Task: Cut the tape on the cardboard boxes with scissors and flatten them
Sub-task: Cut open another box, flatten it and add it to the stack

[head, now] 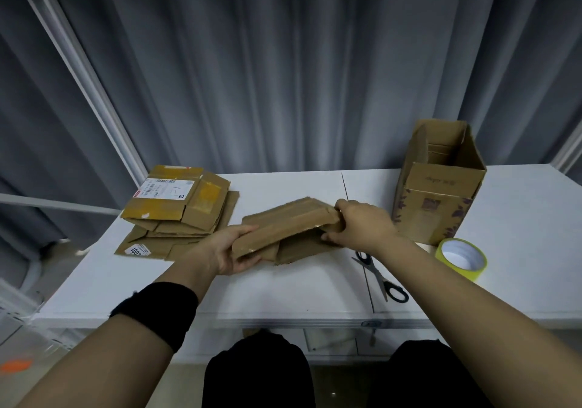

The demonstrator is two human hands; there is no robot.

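A collapsed brown cardboard box (285,228) is held just above the middle of the white table (283,288). My left hand (233,250) grips its near left end, fingers curled under the edge. My right hand (359,225) grips its right end, thumb below. Black-handled scissors (379,273) lie on the table under my right forearm, untouched. A pile of flattened boxes (179,209) with a shipping label lies at the left of the table. An upright open box (437,184) with purple print stands at the back right.
A roll of yellow-green tape (461,258) sits right of the scissors, in front of the upright box. Grey curtains hang behind the table. A white frame post runs up at the left. My dark-clothed knees are below the table's front edge.
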